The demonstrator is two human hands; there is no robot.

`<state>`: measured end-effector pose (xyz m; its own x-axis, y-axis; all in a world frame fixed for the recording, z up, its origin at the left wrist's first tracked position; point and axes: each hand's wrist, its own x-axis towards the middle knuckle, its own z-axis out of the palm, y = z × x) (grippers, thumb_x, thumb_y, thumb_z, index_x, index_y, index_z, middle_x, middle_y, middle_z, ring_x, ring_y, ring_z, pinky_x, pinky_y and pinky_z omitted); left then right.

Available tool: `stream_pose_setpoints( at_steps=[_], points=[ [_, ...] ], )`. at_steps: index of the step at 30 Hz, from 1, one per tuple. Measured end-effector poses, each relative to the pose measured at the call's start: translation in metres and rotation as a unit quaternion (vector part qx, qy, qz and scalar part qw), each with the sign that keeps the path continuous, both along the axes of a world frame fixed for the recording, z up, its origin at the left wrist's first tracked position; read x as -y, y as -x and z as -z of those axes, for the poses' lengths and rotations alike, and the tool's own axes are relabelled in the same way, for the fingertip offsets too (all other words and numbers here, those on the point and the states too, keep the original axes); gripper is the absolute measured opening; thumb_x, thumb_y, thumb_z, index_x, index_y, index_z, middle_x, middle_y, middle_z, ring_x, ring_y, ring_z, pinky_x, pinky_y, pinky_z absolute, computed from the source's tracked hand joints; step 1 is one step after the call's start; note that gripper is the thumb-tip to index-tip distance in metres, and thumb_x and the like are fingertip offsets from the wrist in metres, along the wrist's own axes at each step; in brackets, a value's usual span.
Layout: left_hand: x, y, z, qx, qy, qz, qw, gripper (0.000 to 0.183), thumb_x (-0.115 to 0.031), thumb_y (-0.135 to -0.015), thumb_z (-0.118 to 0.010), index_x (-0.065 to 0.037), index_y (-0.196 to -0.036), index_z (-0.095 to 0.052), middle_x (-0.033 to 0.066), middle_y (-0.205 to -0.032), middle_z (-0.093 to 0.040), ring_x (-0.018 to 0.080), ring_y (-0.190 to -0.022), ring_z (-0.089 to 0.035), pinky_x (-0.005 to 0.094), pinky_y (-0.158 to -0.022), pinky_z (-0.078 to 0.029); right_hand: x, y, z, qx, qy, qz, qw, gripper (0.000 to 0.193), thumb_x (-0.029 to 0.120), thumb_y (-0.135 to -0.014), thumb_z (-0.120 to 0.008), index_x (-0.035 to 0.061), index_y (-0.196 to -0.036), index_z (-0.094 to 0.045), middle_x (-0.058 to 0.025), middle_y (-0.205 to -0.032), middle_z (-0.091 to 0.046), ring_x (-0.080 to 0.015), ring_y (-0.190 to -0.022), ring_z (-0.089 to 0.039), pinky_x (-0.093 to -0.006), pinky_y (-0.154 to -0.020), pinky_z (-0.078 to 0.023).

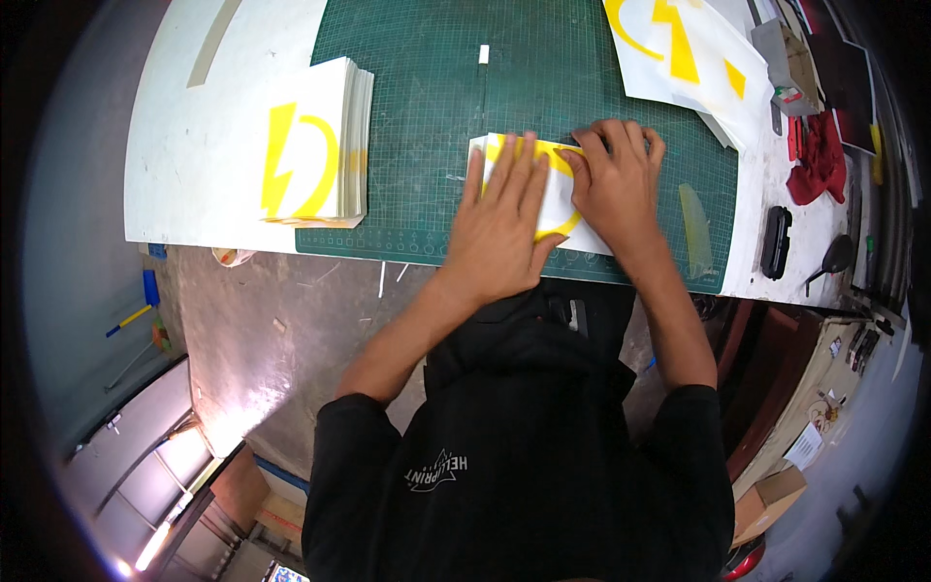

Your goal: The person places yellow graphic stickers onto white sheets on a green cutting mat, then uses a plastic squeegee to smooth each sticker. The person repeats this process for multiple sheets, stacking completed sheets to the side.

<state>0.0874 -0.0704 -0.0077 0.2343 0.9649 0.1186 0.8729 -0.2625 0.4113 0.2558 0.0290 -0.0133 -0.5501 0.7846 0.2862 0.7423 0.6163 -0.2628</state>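
Note:
A white sheet with a yellow cut-out design (559,199) lies on the green cutting mat (417,126), close to its near edge. My left hand (499,218) rests flat on the left half of the sheet, fingers stretched out and slightly spread. At the sheet's upper right, my right hand (621,179) has curled fingers, with thumb and index finger pinched at the yellow part. The fingertips partly hide what they grip there, and my left hand covers much of the design.
To the left stands a thick stack of similar sheets (308,165). Larger yellow-and-white sheets (669,48) lie at the far right. A translucent yellowish scrap (694,233), a black case (776,242), a red cloth (819,160) and a grey box (784,63) are on the right side.

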Motion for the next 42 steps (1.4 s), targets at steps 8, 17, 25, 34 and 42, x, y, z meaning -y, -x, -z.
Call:
stream_pose_setpoints(
  at_steps=[8, 17, 25, 34, 42],
  points=[
    [-0.009, 0.012, 0.015, -0.05, 0.012, 0.017, 0.999, 0.097, -0.061, -0.1, -0.051, 0.013, -0.159, -0.03, 0.0333, -0.17, -0.023, 0.0453, -0.161, -0.017, 0.0616, -0.129, -0.008, 0.037, -0.046, 0.009, 0.054, 0.106, -0.006, 0.993, 0.066, 0.036, -0.107, -0.057, -0.0048, -0.157, -0.043, -0.0224, -0.168, -0.036, -0.0383, -0.158, -0.031, -0.0577, -0.129, -0.019],
    [0.002, 0.001, 0.017, -0.068, -0.015, -0.027, 0.997, 0.095, -0.062, -0.103, -0.047, 0.017, -0.154, -0.036, 0.0374, -0.166, -0.027, 0.0498, -0.159, -0.021, 0.0668, -0.126, -0.009, 0.079, -0.15, -0.001, -0.04, 0.048, 0.367, 0.928, 0.03, 0.021, -0.101, -0.073, -0.0013, -0.117, -0.061, -0.0175, -0.108, -0.067, -0.0269, -0.099, -0.066, -0.0453, -0.09, -0.05],
    [-0.001, 0.002, 0.019, -0.073, -0.016, -0.009, 0.997, 0.099, -0.063, -0.102, -0.049, 0.021, -0.153, -0.035, 0.0402, -0.165, -0.026, 0.0509, -0.159, -0.019, 0.0656, -0.127, -0.012, 0.064, -0.008, 0.012, -0.199, -0.033, 0.028, 0.979, 0.027, 0.001, -0.091, -0.069, 0.0004, -0.118, -0.07, -0.0164, -0.1, -0.072, -0.0325, -0.082, -0.072, -0.0412, -0.074, -0.058],
    [0.001, 0.001, 0.02, -0.055, 0.002, -0.015, 0.998, 0.101, -0.066, -0.103, -0.047, 0.018, -0.157, -0.03, 0.0388, -0.167, -0.022, 0.0508, -0.16, -0.017, 0.0641, -0.128, -0.009, 0.094, -0.034, -0.001, -0.153, 0.043, 0.082, 0.984, 0.03, -0.005, -0.086, -0.076, 0.0014, -0.115, -0.074, -0.0129, -0.084, -0.071, -0.0278, -0.068, -0.072, -0.038, -0.06, -0.056],
    [0.009, -0.012, 0.013, -0.092, -0.015, -0.116, 0.989, 0.101, -0.075, -0.095, -0.054, 0.002, -0.159, -0.041, 0.0371, -0.164, -0.031, 0.0533, -0.151, -0.032, 0.0737, -0.123, -0.003, 0.1, -0.094, -0.013, -0.181, -0.058, 0.206, 0.96, 0.033, -0.005, -0.092, -0.075, -0.0054, -0.125, -0.07, -0.0174, -0.095, -0.076, -0.0205, -0.069, -0.07, -0.0336, -0.055, -0.053]
  ],
)
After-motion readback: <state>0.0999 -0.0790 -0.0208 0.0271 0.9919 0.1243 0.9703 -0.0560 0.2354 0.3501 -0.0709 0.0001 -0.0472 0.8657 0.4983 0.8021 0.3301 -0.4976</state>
